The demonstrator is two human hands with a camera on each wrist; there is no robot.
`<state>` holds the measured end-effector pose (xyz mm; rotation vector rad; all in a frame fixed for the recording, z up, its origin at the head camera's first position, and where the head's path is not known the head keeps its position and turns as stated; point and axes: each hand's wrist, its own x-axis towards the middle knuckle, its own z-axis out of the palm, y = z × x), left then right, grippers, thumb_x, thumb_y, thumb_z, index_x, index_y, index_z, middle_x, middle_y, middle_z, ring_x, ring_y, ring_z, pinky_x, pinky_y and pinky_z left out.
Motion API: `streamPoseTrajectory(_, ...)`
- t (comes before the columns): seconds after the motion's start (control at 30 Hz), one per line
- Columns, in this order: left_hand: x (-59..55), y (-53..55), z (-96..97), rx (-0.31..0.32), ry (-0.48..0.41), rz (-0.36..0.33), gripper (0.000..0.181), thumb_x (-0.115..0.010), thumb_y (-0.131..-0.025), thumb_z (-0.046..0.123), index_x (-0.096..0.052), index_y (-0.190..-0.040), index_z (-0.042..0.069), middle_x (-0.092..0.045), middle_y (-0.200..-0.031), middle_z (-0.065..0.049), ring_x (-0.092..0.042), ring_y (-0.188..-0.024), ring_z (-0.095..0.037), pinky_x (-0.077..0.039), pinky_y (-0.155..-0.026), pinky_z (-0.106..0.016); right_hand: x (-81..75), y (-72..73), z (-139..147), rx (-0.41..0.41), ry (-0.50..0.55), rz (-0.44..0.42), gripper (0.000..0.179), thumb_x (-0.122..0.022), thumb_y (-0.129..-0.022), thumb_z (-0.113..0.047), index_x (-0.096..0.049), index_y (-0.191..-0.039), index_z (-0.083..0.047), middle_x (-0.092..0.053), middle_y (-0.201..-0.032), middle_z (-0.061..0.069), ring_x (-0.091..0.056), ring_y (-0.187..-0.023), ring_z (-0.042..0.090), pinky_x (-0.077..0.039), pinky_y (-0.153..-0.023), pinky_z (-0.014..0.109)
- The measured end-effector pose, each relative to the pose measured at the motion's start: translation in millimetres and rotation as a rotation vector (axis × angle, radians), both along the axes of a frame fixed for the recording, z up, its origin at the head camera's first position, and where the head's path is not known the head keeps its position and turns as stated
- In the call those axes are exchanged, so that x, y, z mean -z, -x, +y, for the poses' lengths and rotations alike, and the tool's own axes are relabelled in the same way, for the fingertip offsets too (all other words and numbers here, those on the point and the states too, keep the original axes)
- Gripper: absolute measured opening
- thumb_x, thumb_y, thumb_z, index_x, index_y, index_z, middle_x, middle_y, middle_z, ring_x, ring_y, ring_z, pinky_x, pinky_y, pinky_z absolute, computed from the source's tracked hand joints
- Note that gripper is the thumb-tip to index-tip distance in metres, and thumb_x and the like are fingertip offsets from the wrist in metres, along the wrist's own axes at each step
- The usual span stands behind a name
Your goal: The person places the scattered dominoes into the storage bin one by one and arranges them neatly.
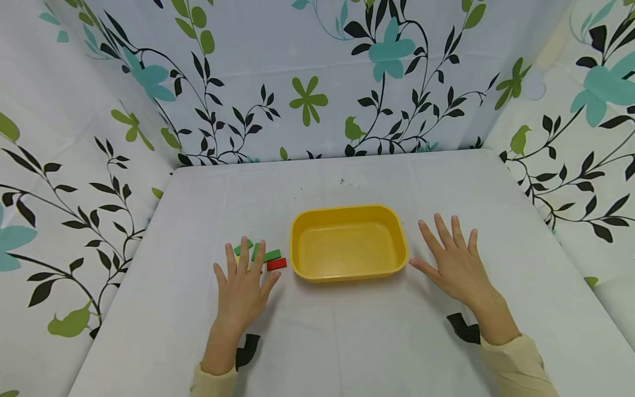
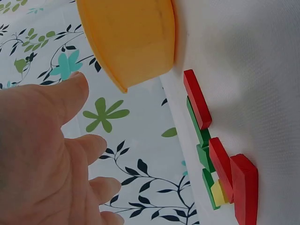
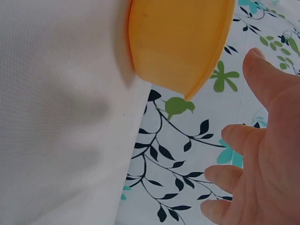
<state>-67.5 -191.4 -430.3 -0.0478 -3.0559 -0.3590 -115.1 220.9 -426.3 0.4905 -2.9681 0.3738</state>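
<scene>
A shallow yellow plastic tray point(image 1: 347, 245) stands on the white table between the two hands. My left hand point(image 1: 241, 292), fingers spread, hovers over a small group of blocks left of the tray and hides part of it in the head view. The left wrist view shows red blocks point(image 2: 244, 187), green blocks point(image 2: 207, 185) and a yellow block point(image 2: 219, 192) lying close together. One red block point(image 1: 276, 264) lies nearest the tray. My right hand point(image 1: 458, 270) is spread beside the tray's right end, its thumb near the rim. Both hands hold nothing.
The white cloth-covered table point(image 1: 307, 336) reaches back to a patterned curtain point(image 1: 317, 66). Similar leaf-print cloth hangs at both sides. Tiny dark specks point(image 1: 342, 181) dot the tabletop behind the tray. A black strap end shows beside each wrist.
</scene>
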Motion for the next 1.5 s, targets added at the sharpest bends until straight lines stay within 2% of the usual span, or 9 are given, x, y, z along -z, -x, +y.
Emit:
streamPoseTrajectory(0.17, -5.4, -5.0, -10.1, -0.023, -0.033, -0.013, 0.075, -0.05, -0.098, 0.049, -0.019, -0.157, 0.018, -0.002, -0.164, -0.02, 0.006, -0.147, -0.051, -0.004, -0.107, -0.077, -1.0, 2.5, -3, -0.033, 0.034, -0.01, 0.085, -0.058, -0.092, -0.053, -0.017, -0.158, -0.018, -0.013, -0.161, 0.023, 0.0, -0.148, 0.048, 0.001, -0.109, 0.075)
streamPoseTrajectory(0.33, -16.7, -5.0, -33.0, -0.058, -0.149, 0.021, 0.076, -0.05, -0.098, 0.047, -0.014, -0.158, 0.015, -0.001, -0.163, -0.023, 0.007, -0.147, -0.051, -0.006, -0.106, -0.078, -2.3, 7.3, -3, -0.11, 0.177, -0.035, 0.089, -0.065, -0.091, -0.044, -0.013, -0.158, -0.018, -0.014, -0.162, 0.023, -0.003, -0.149, 0.046, -0.002, -0.111, 0.072)
streamPoseTrajectory(0.5, -24.7, 0.3, -66.6, -0.076, -0.274, 0.028, 0.075, -0.057, -0.097, 0.029, -0.018, -0.156, 0.007, -0.009, -0.16, -0.029, -0.005, -0.145, -0.055, -0.013, -0.107, -0.076, 0.9, 11.1, -4, -0.183, 0.368, -0.182, 0.092, -0.069, -0.09, -0.037, -0.01, -0.159, -0.019, -0.008, -0.164, 0.017, -0.004, -0.149, 0.044, -0.006, -0.114, 0.068)
streamPoseTrajectory(0.63, -26.6, 15.0, -90.6, -0.051, -0.349, 0.012, 0.068, -0.062, -0.094, 0.011, -0.028, -0.152, 0.0, -0.028, -0.153, -0.032, -0.026, -0.14, -0.051, -0.026, -0.108, -0.068, 6.6, 17.5, -3, -0.209, 0.425, -0.257, 0.097, -0.073, -0.087, -0.034, -0.009, -0.159, -0.018, -0.009, -0.164, 0.017, -0.009, -0.149, 0.045, -0.016, -0.11, 0.07)
streamPoseTrajectory(0.73, -21.4, 29.8, -101.8, -0.033, -0.389, -0.009, 0.063, -0.063, -0.091, 0.004, -0.036, -0.148, -0.002, -0.043, -0.142, -0.032, -0.042, -0.13, -0.048, -0.036, -0.105, -0.063, 12.2, 21.7, -2, -0.215, 0.435, -0.293, 0.101, -0.075, -0.086, -0.033, -0.007, -0.159, -0.018, -0.011, -0.163, 0.019, -0.013, -0.148, 0.046, -0.02, -0.109, 0.069)
streamPoseTrajectory(0.87, -9.1, 45.8, -106.1, -0.06, -0.414, -0.112, 0.064, -0.066, -0.089, 0.003, -0.039, -0.147, 0.0, -0.053, -0.132, -0.029, -0.052, -0.119, -0.044, -0.046, -0.097, -0.057, 17.6, 23.2, -2, -0.205, 0.445, -0.329, 0.103, -0.075, -0.085, -0.035, -0.006, -0.159, -0.017, -0.011, -0.163, 0.019, -0.015, -0.147, 0.046, -0.022, -0.109, 0.069)
streamPoseTrajectory(1.03, 6.3, 49.7, -103.0, -0.115, -0.42, -0.25, 0.064, -0.074, -0.083, 0.009, -0.047, -0.141, 0.001, -0.058, -0.122, -0.024, -0.055, -0.111, -0.038, -0.052, -0.09, -0.049, 20.1, 23.2, -3, -0.206, 0.453, -0.329, 0.103, -0.076, -0.085, -0.034, -0.007, -0.159, -0.015, -0.011, -0.163, 0.02, -0.016, -0.146, 0.047, -0.022, -0.109, 0.069)
streamPoseTrajectory(1.27, 22.9, 45.7, -101.8, -0.154, -0.48, -0.232, 0.055, -0.081, -0.079, 0.016, -0.06, -0.126, -0.001, -0.06, -0.112, -0.019, -0.053, -0.1, -0.031, -0.047, -0.08, -0.034, 22.8, 23.5, -4, -0.209, 0.451, -0.325, 0.104, -0.076, -0.084, -0.034, -0.006, -0.159, -0.019, -0.012, -0.163, 0.02, -0.017, -0.146, 0.048, -0.023, -0.109, 0.069)
streamPoseTrajectory(1.5, 32.1, 45.2, -105.1, -0.165, -0.509, -0.213, 0.053, -0.083, -0.077, 0.016, -0.063, -0.123, 0.0, -0.061, -0.113, -0.019, -0.052, -0.101, -0.031, -0.045, -0.082, -0.034, 26.4, 24.4, -3, -0.198, 0.453, -0.342, 0.105, -0.077, -0.084, -0.035, -0.005, -0.159, -0.021, -0.012, -0.163, 0.019, -0.017, -0.146, 0.048, -0.022, -0.109, 0.069)
